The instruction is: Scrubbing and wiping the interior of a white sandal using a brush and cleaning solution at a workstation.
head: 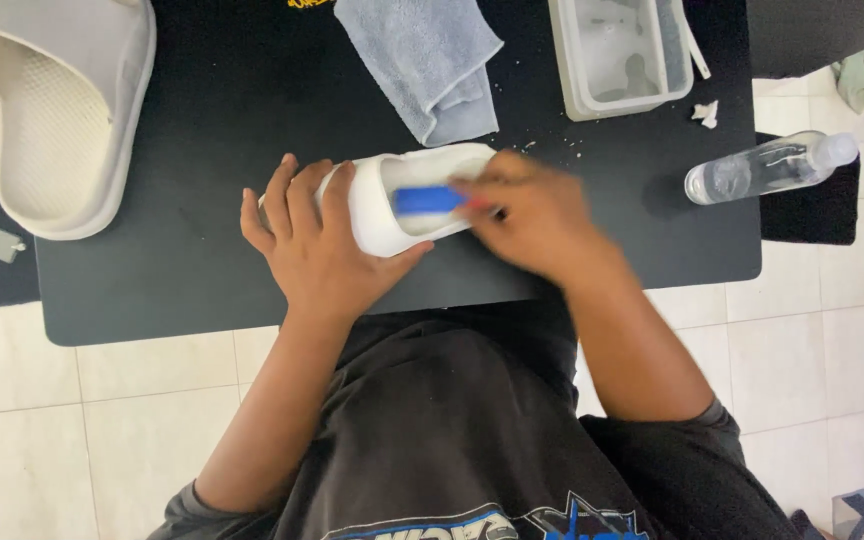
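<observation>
Head view: left hand [317, 245] is gripping a white slipper [407, 200], fingers wrapped over its strap, thumb along the near edge, pinning it sideways near the middle of the black table [202, 120]. Right hand [532, 215] is blurred, closed around a blue tool [430, 200], likely a brush or eraser, cannot tell which; its tip is lying inside the slipper's opening against the footbed.

Around: second white slipper [52, 110] is lying at the far left corner, well apart, showing its dotted inner sole and thick rounded rim. Grey towel [427, 60], soft and folded, is sitting just beyond the held slipper, nearly touching it. Clear plastic tub [620, 55], rectangular, is standing further right. Clear bottle [767, 165] is lying on its side near the right table edge. White crumbs [707, 112] are scattered between tub and bottle. Pale tiled floor [52, 400] is showing below. Nothing is blocking either hand; the right hand is covering the slipper's right end.
</observation>
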